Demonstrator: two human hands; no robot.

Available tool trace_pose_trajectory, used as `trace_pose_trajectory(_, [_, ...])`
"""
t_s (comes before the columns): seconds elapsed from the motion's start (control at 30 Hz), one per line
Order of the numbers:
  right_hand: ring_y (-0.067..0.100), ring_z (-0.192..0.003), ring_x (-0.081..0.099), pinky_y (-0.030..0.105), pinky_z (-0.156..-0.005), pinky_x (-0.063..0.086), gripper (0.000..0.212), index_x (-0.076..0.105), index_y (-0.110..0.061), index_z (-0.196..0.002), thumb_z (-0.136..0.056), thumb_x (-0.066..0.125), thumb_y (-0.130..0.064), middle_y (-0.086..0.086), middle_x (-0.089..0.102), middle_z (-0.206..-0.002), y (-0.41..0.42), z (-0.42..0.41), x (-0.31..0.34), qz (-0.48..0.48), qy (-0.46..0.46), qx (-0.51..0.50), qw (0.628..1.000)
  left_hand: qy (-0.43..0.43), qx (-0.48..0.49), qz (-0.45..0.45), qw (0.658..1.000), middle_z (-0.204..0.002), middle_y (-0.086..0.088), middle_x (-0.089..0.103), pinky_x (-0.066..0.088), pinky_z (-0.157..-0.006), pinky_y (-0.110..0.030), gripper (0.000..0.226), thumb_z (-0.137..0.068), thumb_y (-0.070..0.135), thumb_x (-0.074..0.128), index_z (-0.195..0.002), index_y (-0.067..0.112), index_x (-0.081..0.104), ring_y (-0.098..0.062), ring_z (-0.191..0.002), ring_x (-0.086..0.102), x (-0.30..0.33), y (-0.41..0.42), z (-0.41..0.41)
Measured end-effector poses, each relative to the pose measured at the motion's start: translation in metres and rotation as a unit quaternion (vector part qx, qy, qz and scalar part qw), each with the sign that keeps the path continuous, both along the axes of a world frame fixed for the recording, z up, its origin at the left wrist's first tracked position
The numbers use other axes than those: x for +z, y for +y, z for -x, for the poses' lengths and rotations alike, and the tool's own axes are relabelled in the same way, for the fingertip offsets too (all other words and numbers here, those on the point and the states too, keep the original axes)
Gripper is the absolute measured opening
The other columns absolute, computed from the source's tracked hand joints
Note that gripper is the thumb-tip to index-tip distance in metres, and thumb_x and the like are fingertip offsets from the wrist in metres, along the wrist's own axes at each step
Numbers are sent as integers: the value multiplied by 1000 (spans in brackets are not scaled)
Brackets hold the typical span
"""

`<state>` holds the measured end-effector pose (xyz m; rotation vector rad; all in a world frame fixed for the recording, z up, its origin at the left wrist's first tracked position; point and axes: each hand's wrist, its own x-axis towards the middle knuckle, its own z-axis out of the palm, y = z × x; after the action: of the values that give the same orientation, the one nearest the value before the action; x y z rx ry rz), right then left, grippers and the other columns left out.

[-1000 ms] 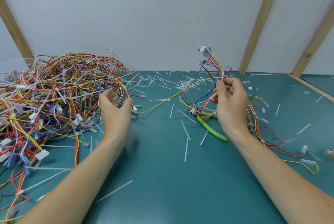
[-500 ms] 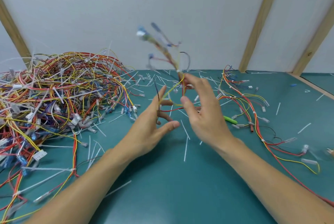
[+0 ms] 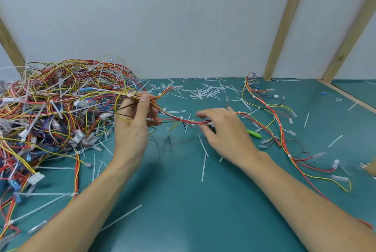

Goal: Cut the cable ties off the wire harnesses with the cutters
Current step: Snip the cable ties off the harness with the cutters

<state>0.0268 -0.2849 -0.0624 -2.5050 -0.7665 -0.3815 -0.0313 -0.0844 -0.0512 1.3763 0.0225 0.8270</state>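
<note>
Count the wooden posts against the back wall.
3. One leans at the far left behind the wire pile; two slant up on the right, the inner one and the outer one near the table corner. More may lie outside the frame.

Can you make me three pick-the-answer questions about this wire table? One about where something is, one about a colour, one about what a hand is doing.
1. Where is the big pile of wire harnesses?
A. left side of the table
B. right side
C. on the floor

2. What colour is the cutters' handle?
A. blue
B. green
C. black

3. What is the left hand doing?
A. lying flat
B. pointing at the wall
C. gripping a harness

Answers:
1 A: the heap fills the table's left side.
2 B: a bright green handle pokes out beside the right hand.
3 C: its fingers curl round a red and yellow harness.
</note>
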Motion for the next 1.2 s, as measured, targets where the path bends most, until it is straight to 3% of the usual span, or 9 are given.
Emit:
trace_pose_trajectory(0.17, [23,-106,57,47,-112,32,9,60,-18,-103,-99,62,-25,-2,67,-103,-16,-13,7,-52,-63,-87,993,-9,47,-9,999,-90,11,65,50,-78,-30,18,-107,21,46,-94,26,58,-18,-92,63,3,5,1])
trace_pose_trajectory(0.33, [22,-86,60,40,-73,46,36,53,-26,-128,-95,64,-21,-9,64,-94,-21,-13,20,-152,-98,-105,978,-11,83,54,995,-108,13,70,54,-82,-31,24,-109,21,40,-90,25,54,1,-95,67,8,17,-3])
trace_pose_trajectory(0.47, [12,-54,46,30,-59,38,8,72,-22,-97,-90,76,-21,-10,53,-58,-18,0,34,-214,-72,-21,974,-19,42,148,988,-87,5,77,56,-80,-33,25,-110,21,37,-88,23,47,-15,-84,76,11,30,-5])
trace_pose_trajectory(0.57, [6,-49,42,18,-50,34,17,66,-15,-75,-84,79,-21,-7,52,-56,-15,11,49,-296,89,133,942,-20,29,196,980,-83,-1,74,58,-73,-32,24,-110,21,37,-87,22,45,-17,-72,76,15,42,-5])
trace_pose_trajectory(0.7, [19,-54,63,24,-47,50,24,69,-10,-96,-92,70,-34,4,61,-72,-26,18,68,-227,474,355,773,-6,-9,191,982,-69,1,68,54,-55,-22,21,-109,23,39,-90,20,48,-14,-54,67,19,50,-3])
trace_pose_trajectory(0.73, [23,-64,69,28,-52,55,30,72,-11,-98,-95,67,-40,6,67,-80,-25,19,66,-188,493,354,772,-1,-28,176,984,-64,2,63,50,-50,-20,22,-109,23,39,-90,19,50,-12,-48,60,19,50,-3])
trace_pose_trajectory(0.97, [4,-79,74,35,-68,60,16,75,-30,-97,-96,66,-43,-22,74,-92,-8,3,28,-103,181,31,977,117,-156,-61,979,-52,12,36,23,-40,-11,30,-108,24,39,-111,14,67,0,-45,28,5,26,-4])
trace_pose_trajectory(1.07, [6,-80,72,32,-78,53,19,71,-34,-105,-96,60,-47,-27,70,-91,-19,-6,35,-64,-44,-101,992,148,-176,-135,964,-52,12,36,25,-42,-11,29,-108,21,42,-109,12,69,-2,-47,31,-7,9,-5])
trace_pose_trajectory(1.2, [23,-108,68,38,-90,49,29,63,-31,-125,-101,53,-44,-16,73,-117,-30,-12,43,37,24,-124,991,167,-147,-152,963,-50,11,47,32,-45,-10,28,-107,22,46,-93,10,67,-2,-45,40,-22,-2,-6])
